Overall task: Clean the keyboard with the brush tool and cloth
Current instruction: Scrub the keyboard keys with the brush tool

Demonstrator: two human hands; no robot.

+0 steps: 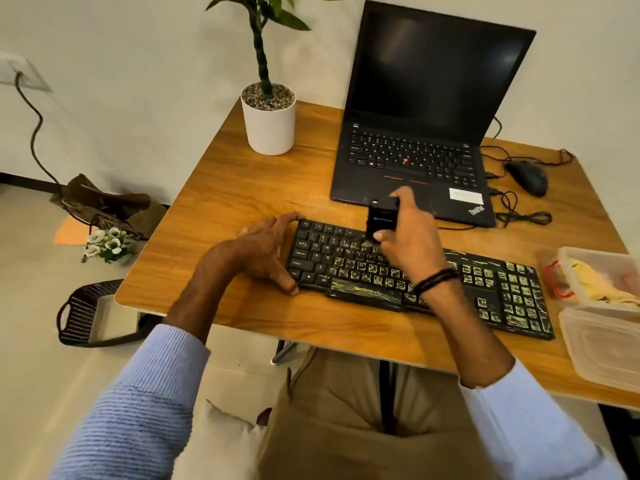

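Head camera view, looking down from the 6 o'clock side of a wooden table (242, 188): a seated person in a light blue sweater works on a black keyboard (360, 271) lying across the middle of the tabletop, its length angled from 9 o'clock towards 4 o'clock. Many keys from the centre to the number pad carry yellowish smears.

The right hand (412, 244), a dark band at the wrist, grips a small black brush tool (381, 216) upright, thumb on its near face and fingers wrapped behind it. Its bristle end meets the upper key rows in the keyboard's left half.

The left hand (259, 251) rests on the table at the keyboard's 9 o'clock end, fingers spread apart. Its thumb touches the near corner and its forefinger lies against the far corner.

At 3 o'clock, just beside the number pad, a clear plastic box (588, 258) holds a crumpled yellow cloth (595, 282); a second clear tray (602, 344) sits touching it at 4 o'clock.

An open laptop (426, 109) with a dark screen stands at 12 o'clock behind the keyboard, a black wired mouse (528, 176) at 2 o'clock and a white pot (269, 126) with a green plant at 11 o'clock.
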